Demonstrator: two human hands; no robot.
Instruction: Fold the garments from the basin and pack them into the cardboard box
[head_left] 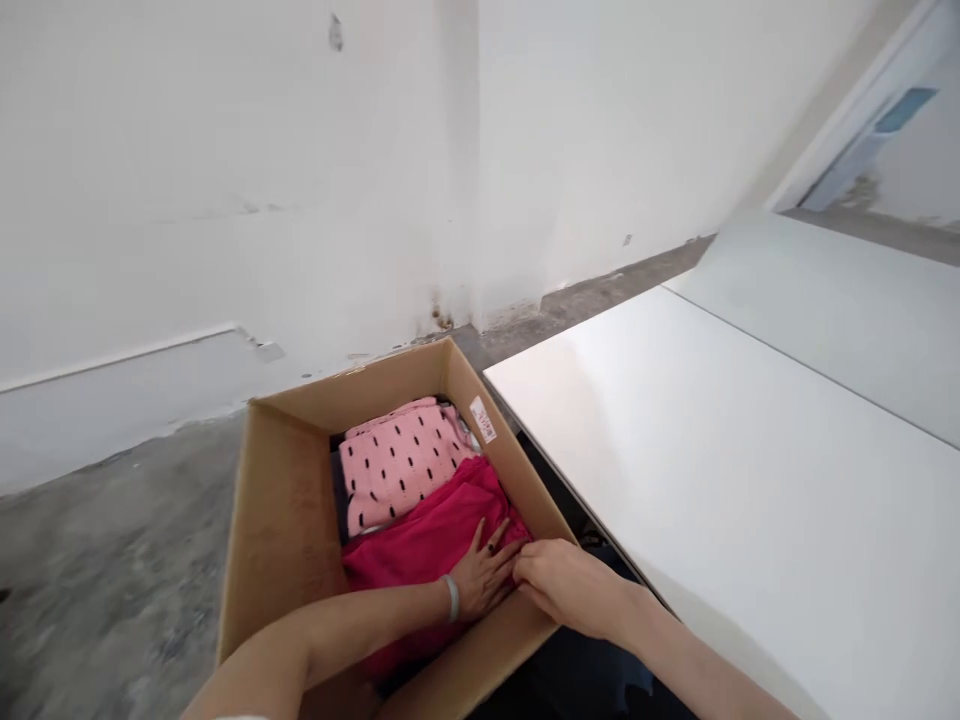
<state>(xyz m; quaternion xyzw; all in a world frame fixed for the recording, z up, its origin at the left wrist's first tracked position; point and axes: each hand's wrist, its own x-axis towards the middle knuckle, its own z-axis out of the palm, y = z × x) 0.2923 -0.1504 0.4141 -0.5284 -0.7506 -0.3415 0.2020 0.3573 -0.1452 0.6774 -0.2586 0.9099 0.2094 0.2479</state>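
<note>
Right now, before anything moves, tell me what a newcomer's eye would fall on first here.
Probably the bright magenta cloth in the open brown cardboard box, with the bare left hand spread on it and the bare right hand at the box's near right corner. Beyond it, in the same box, lies folded pink fabric with black dashes. To the right stretches a broad, smooth white tabletop.

Wall (pixel 225 150): white and scuffed ahead of me, with brown stains (pixel 441 316) low down near the corner
Floor (pixel 127 580): bare, blotchy grey to my left
Table (pixel 750 430): white-topped, on my right, a seam crossing it
Light: bright, glossy on the tabletop
</note>
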